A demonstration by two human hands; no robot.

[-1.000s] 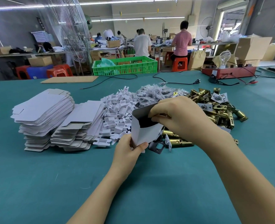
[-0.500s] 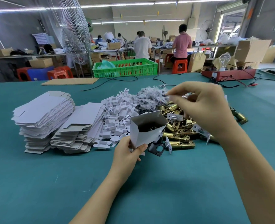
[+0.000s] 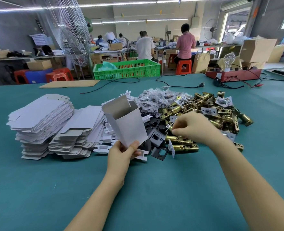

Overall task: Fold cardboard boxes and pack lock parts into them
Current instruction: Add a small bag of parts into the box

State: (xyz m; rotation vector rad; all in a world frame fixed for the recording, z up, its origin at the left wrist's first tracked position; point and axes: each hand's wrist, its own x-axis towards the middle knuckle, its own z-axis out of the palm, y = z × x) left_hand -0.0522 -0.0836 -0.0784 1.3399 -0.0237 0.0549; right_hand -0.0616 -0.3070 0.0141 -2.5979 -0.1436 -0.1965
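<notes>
Cardboard box (image 3: 126, 124), white, folded into an open-topped sleeve, was held upright above the teal table (image 3: 38, 189), tilted slightly left, top flap standing at the rear. Left hand (image 3: 121, 155) gripped it at the bottom end, thumb pressed on the front face, fingers curled behind. Box interior not readable from this angle.

Right hand (image 3: 192, 126) was down on the near edge of the pile of brass lock parts (image 3: 209, 110), fingers curled and pinching a small silver-coloured piece (image 3: 169, 126); hand blurred, so the exact piece could not be identified. Two brass latch bolts (image 3: 181, 144) lay just beside and below that hand, next to black strike plates (image 3: 156, 139).

Left of the box: two stacks of flat box blanks (image 3: 41, 117), then a heap of white card inserts (image 3: 104, 144). Bagged small parts (image 3: 154, 99) lay behind the box. Green crate (image 3: 129, 69) and a red tray with a bulb (image 3: 232, 75) sat at the far edge of the table.
</notes>
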